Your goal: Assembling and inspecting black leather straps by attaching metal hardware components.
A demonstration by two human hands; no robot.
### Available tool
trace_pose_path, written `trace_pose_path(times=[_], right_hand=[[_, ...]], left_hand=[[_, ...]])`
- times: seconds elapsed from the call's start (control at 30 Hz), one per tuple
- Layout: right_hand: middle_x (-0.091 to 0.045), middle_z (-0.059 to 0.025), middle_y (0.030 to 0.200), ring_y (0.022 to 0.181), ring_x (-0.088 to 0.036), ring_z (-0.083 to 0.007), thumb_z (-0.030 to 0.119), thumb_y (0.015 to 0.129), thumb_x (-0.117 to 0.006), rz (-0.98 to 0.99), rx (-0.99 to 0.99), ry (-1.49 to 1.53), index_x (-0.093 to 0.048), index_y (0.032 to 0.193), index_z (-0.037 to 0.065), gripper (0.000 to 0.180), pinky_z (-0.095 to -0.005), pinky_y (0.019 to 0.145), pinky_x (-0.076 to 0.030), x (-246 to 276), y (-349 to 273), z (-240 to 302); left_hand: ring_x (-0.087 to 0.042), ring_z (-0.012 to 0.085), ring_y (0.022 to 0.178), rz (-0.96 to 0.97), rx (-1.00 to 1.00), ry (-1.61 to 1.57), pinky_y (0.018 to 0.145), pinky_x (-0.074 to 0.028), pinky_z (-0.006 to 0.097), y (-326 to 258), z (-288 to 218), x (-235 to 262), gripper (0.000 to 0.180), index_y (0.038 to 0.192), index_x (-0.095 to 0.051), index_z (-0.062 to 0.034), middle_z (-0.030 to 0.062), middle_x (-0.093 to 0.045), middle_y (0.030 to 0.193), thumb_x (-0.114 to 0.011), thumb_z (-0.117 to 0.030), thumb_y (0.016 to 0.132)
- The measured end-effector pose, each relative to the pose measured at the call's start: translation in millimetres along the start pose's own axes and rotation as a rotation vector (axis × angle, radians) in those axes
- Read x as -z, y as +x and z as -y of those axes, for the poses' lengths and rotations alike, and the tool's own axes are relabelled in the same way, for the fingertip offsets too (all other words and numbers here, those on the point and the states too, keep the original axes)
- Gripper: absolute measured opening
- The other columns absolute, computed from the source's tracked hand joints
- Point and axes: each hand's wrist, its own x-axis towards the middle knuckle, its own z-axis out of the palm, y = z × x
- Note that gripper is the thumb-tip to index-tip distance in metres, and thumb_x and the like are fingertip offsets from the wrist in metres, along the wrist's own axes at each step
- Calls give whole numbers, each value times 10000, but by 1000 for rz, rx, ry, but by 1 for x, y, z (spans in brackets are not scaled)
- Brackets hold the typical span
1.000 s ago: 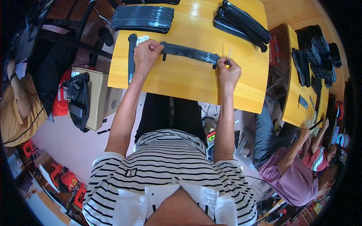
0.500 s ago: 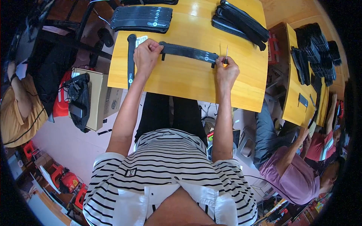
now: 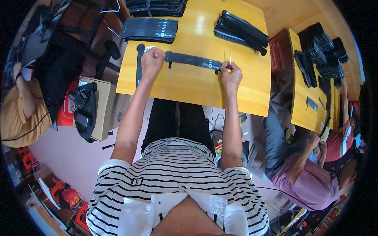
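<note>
A long black strap (image 3: 193, 59) with white print near its right end stretches across the yellow table between my hands. My left hand (image 3: 151, 65) is closed in a fist at the strap's left end; its fingertips are hidden. At the other end, my right hand (image 3: 231, 76) pinches the strap. The same hand also holds a small tool with a thin metal shaft (image 3: 230, 57) pointing away from me and an orange-and-black handle. Two short black tabs hang below the strap. Another black strap (image 3: 139, 63) lies lengthwise left of my left hand, beside a white label.
Neat stacks of black straps (image 3: 149, 29) stand at the far left of the table (image 3: 252, 90), and a looser pile (image 3: 242, 33) at the far right. A cardboard box (image 3: 103, 106) is on the floor at left. Co-workers sit at a second table (image 3: 301, 102) on the right.
My view has shifted slightly, so the table sits lower in the picture. My left fingers have curled tighter into a fist at the strap's end. The strap stays stretched between both hands.
</note>
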Motion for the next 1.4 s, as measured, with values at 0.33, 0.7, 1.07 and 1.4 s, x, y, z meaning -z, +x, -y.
trace_pose_path(times=[0.33, 0.7, 1.07, 1.4], right_hand=[[-515, -134, 779, 637, -578, -310, 139, 767, -604, 92, 477, -238, -629, 994, 79, 237, -396, 566, -473, 19, -30, 18], [-529, -149, 810, 629, -596, -322, 261, 805, -600, 209, 465, -583, -622, 1079, 117, 311, -409, 557, -484, 14, -31, 23], [-562, -200, 838, 734, -586, -351, 189, 803, -573, 27, 411, -320, -606, 1070, 63, 297, -432, 646, -477, 53, -44, -7], [-629, -193, 869, 793, -611, -317, 114, 776, -606, -34, 340, -138, -651, 939, 7, 200, -368, 736, -478, 56, -82, -14]], left_hand=[[-452, 294, 1161, 115, -692, 401, 985, -331, 431, -53, -24, 5, 431, 1194, -502, -16, 166, -495, 1231, -584, -200, 814], [-187, 257, 1340, 301, -620, 745, 1056, -164, 502, -59, -19, -2, 690, 1370, -290, -79, 92, -210, 1452, -498, -465, 837], [-370, 342, 1222, 40, -639, 496, 1002, -289, 437, -74, -13, 40, 620, 1292, -358, 15, 215, -375, 1328, -590, -299, 811], [-607, 359, 803, -117, 11, 535, 726, -465, 423, -96, 26, 83, 451, 1072, -516, 5, 207, -614, 807, -664, -166, 681]])
